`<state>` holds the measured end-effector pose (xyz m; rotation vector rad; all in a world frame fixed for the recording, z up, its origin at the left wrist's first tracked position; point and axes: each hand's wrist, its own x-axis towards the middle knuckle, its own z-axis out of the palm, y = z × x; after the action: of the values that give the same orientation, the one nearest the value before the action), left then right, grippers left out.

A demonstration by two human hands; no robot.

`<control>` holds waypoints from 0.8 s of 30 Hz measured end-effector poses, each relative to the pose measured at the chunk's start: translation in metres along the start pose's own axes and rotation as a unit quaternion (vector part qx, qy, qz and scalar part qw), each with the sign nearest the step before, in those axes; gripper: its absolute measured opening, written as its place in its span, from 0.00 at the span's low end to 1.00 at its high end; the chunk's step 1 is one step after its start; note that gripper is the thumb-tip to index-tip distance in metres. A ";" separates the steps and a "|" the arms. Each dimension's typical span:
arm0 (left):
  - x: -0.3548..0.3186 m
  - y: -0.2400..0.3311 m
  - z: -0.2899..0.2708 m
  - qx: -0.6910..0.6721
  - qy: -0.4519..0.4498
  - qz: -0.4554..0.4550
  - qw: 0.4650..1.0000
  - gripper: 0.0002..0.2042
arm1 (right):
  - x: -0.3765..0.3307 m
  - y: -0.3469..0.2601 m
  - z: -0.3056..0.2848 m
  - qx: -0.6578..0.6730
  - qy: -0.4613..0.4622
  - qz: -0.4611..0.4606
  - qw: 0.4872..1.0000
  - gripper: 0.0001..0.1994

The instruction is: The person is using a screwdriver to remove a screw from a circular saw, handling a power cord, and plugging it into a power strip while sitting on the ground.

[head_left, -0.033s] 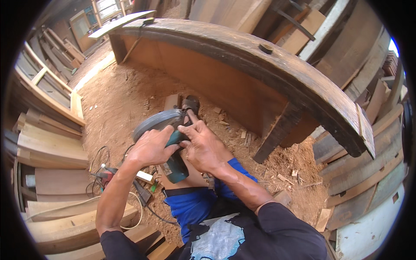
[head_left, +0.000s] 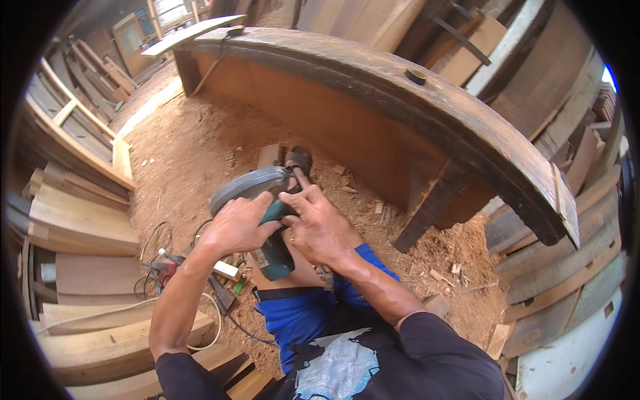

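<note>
A teal-and-black angle grinder (head_left: 275,259) with a large round grey disc (head_left: 248,185) is above my lap, the disc facing away from me. My left hand (head_left: 235,228) grips it from the left, fingers over the disc's near side and thumb against the body. From the right, my right hand (head_left: 319,223) closes on the grinder near its head, with a finger reaching forward beside the disc's edge. The two hands almost meet over the body. My fingers partly cover the tool, so its switch and fastening are hidden.
A long curved wooden table (head_left: 347,60) with dark edges stands in front, a leg (head_left: 427,213) reaching the sawdust-covered ground. Stacked boards (head_left: 87,220) line the left, and more planks (head_left: 560,267) the right. A red tool (head_left: 167,272) and cables lie left of my legs.
</note>
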<state>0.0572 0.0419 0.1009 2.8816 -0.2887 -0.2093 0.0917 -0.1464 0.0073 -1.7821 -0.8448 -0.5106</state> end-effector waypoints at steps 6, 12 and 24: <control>-0.015 -0.003 0.004 -0.015 0.045 0.025 0.999 0.20 | 0.004 -0.009 -0.005 0.093 -0.055 0.097 0.989 0.24; -0.016 -0.004 0.010 -0.015 0.065 0.021 0.998 0.21 | 0.009 0.024 -0.002 0.282 -0.145 0.261 0.912 0.27; -0.019 0.001 0.014 -0.002 0.109 0.045 0.993 0.23 | 0.005 0.022 -0.001 0.468 -0.141 0.353 0.798 0.34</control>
<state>0.0361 0.0421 0.0899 2.8457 -0.3754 0.1190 0.1116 -0.1503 -0.0035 -1.0836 -0.4134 0.6125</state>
